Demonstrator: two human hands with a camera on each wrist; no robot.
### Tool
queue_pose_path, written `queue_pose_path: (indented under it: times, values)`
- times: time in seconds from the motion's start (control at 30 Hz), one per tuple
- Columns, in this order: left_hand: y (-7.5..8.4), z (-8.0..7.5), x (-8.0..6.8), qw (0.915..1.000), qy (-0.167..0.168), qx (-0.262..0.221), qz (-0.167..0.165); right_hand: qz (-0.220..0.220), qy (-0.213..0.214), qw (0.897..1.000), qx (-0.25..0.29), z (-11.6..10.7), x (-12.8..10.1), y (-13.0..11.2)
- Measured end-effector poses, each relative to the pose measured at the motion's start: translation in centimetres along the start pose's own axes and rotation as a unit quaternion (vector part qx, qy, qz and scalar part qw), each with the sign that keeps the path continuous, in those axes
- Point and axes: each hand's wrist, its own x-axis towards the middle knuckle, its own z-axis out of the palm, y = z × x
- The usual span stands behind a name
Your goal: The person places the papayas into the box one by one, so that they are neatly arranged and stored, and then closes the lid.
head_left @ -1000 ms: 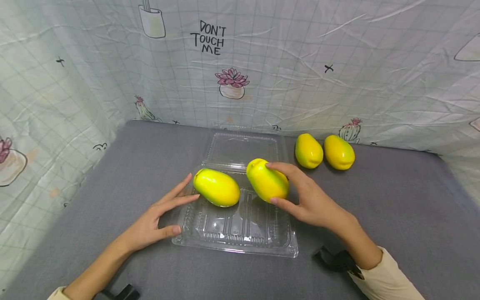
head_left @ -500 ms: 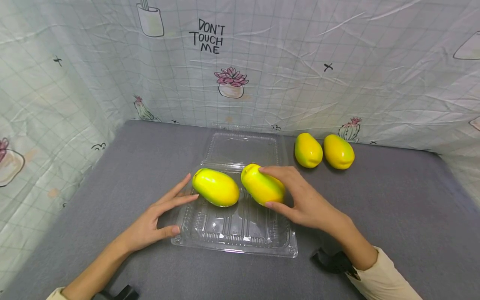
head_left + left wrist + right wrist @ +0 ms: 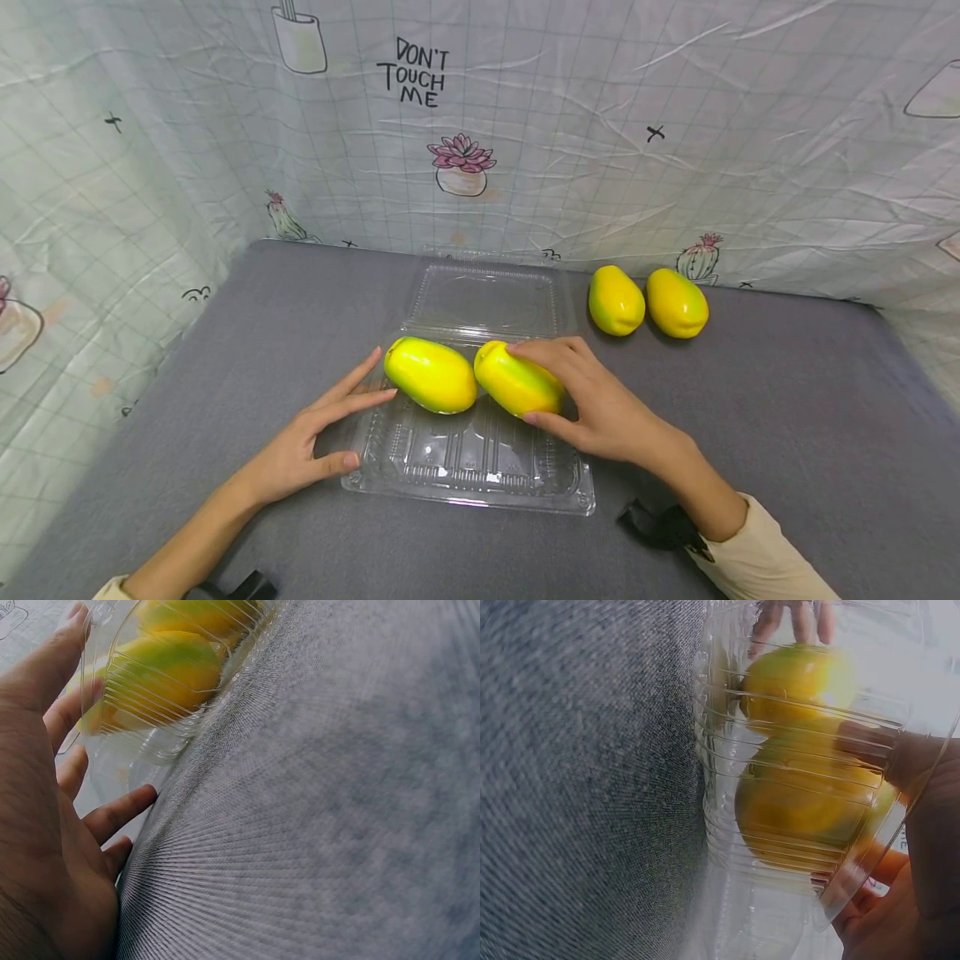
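Note:
My right hand (image 3: 592, 400) holds a yellow-green mango (image 3: 517, 379) between thumb and fingers, low inside a clear plastic clamshell box (image 3: 480, 492). Another mango (image 3: 430, 375) lies tilted in the box's left part, its right end right at the held one. My left hand (image 3: 311, 442) is spread at the box's left side, with straight fingertips at the rim and thumb near the front left corner. Through the clear wall, the right wrist view shows both the held mango (image 3: 802, 802) and the farther mango (image 3: 795, 682).
Two more mangoes, one (image 3: 617, 302) beside the other (image 3: 677, 303), lie at the back right of the grey cloth-covered table (image 3: 787, 417). The box's lid (image 3: 487, 296) lies folded open toward the back. A printed curtain (image 3: 555, 167) hangs behind the table.
My right hand has moved left and slightly down with its mango, bringing it up against the one in the box. My left hand has stayed in place.

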Motion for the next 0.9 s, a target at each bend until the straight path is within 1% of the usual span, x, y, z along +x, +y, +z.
queue_pose_path:
  times: [0.27, 0.5, 0.7, 0.9]
  values:
    - [0.07, -0.03, 0.06, 1.0, 0.0, 0.001, -0.006, -0.001, -0.003, 1.0, -0.008, -0.06, 0.1, -0.01]
    - [0.22, -0.07, 0.17, 1.0, 0.001, 0.002, -0.006, -0.014, -0.002, 1.0, -0.017, -0.11, 0.17, 0.03]
    - [0.35, -0.1, 0.29, 1.0, 0.0, 0.0, -0.005, -0.012, -0.007, 1.0, -0.016, -0.13, 0.16, 0.07]
    - [0.41, -0.13, 0.38, 1.0, 0.0, -0.001, -0.007, -0.006, -0.01, 1.0, -0.029, -0.12, 0.09, 0.05]
